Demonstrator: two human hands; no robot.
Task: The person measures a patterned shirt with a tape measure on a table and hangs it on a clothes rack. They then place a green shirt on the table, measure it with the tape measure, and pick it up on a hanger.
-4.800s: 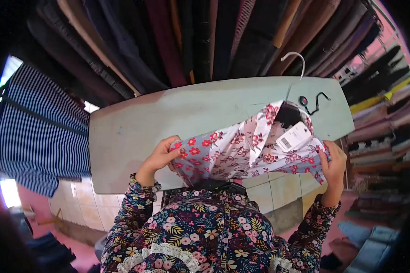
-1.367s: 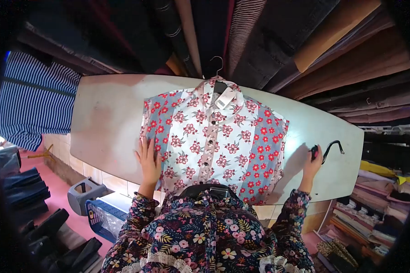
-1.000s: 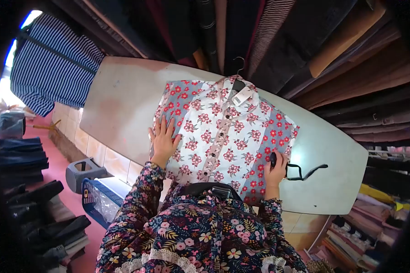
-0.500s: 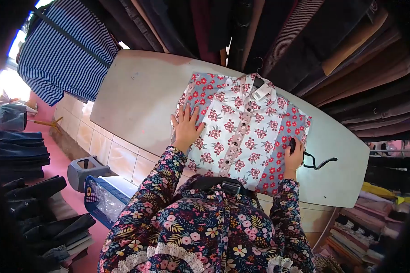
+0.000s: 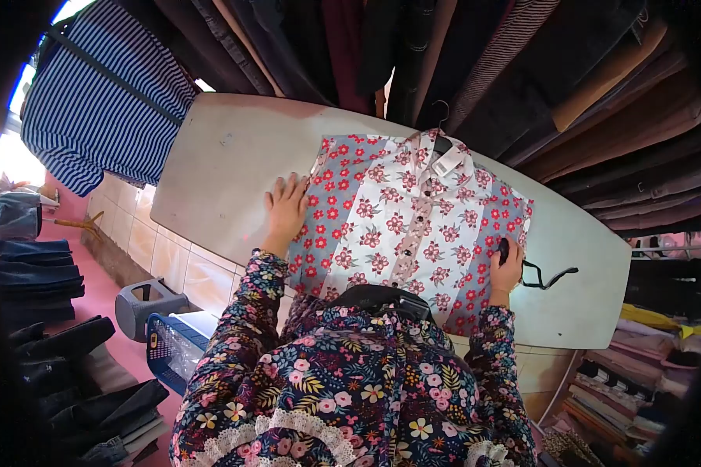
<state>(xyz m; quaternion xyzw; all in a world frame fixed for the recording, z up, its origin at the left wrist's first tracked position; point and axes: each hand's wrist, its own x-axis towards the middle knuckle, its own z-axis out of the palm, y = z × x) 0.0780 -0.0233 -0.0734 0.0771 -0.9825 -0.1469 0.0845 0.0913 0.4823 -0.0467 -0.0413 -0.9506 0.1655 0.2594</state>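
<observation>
A floral shirt (image 5: 382,222), white in the middle with grey, red-flowered sides, lies spread front up on the pale table. Its collar is at the far side, with a black hanger (image 5: 442,124) inside it and a white tag (image 5: 446,162) on it. My left hand (image 5: 287,208) rests with fingers extended at the shirt's left edge, partly on the bare tabletop. My right hand (image 5: 506,268) is on the shirt's right side, fingers curled round a small black object (image 5: 503,250) whose kind I cannot make out. A black strap (image 5: 545,275) trails from this hand over the table.
Dark trousers (image 5: 631,163) hang in a row along the table's (image 5: 210,163) far edge. A striped shirt (image 5: 105,97) hangs at the far left. A grey stool (image 5: 149,305) and blue basket (image 5: 167,354) stand left of me. Folded clothes (image 5: 600,397) are stacked at right.
My left hand has slid left from the shirt's front to its edge, and the shirt's grey left side now lies spread wider. My right hand has stayed nearly in place.
</observation>
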